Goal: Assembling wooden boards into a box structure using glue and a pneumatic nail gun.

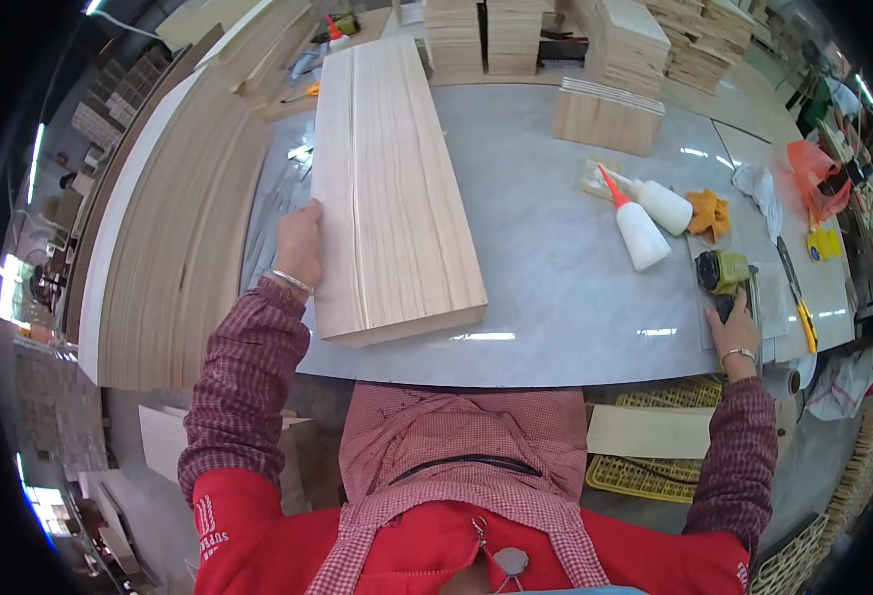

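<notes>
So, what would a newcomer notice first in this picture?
The long pale wooden piece would likely catch the eye first: it lies left of centre on the grey table, with the left hand at its left edge. Next may come the red-tipped white bottle right of centre, then the yellow-green tool at the right hand.

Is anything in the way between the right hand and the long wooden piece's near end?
Nothing visible stands between the right hand, on the green tool, and that wooden piece; the red-tipped bottle lies just beyond the direct line.
</notes>
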The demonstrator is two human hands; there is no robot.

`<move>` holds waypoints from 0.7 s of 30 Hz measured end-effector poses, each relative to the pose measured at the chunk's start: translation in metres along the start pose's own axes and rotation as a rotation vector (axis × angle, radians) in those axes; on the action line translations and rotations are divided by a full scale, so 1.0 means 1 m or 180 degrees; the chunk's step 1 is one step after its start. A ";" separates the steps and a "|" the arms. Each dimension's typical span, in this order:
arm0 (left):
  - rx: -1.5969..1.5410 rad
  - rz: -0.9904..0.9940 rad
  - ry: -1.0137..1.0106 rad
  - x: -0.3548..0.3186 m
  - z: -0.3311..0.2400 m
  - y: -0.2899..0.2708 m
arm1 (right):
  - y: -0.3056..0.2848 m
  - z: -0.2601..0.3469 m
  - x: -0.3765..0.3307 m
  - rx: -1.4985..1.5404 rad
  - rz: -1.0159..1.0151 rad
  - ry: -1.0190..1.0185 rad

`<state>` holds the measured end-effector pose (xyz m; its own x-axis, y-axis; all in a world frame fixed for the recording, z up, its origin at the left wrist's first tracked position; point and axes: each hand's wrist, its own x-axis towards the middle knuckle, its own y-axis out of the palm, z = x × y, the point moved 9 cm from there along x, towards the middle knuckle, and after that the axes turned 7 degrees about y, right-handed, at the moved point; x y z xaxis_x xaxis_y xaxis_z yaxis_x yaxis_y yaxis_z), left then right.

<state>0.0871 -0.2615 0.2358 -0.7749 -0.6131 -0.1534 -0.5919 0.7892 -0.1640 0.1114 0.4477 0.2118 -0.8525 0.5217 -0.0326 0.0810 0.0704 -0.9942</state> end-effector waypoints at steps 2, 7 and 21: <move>-0.0032 -0.0050 0.0135 -0.012 -0.010 -0.019 | -0.009 0.007 -0.009 -0.0185 -0.0157 -0.0212; 0.0110 -0.0102 0.0691 -0.057 -0.056 -0.080 | -0.046 0.044 -0.042 0.0418 -0.0961 -0.1298; 0.2397 0.2211 0.2884 -0.159 -0.194 -0.029 | -0.265 0.193 -0.243 0.1230 -0.2246 -0.3893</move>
<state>0.1843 -0.1796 0.4536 -0.9050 0.3657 0.2173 0.0121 0.5329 -0.8461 0.1974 0.1385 0.4633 -0.5691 -0.5691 0.5936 -0.5028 -0.3304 -0.7988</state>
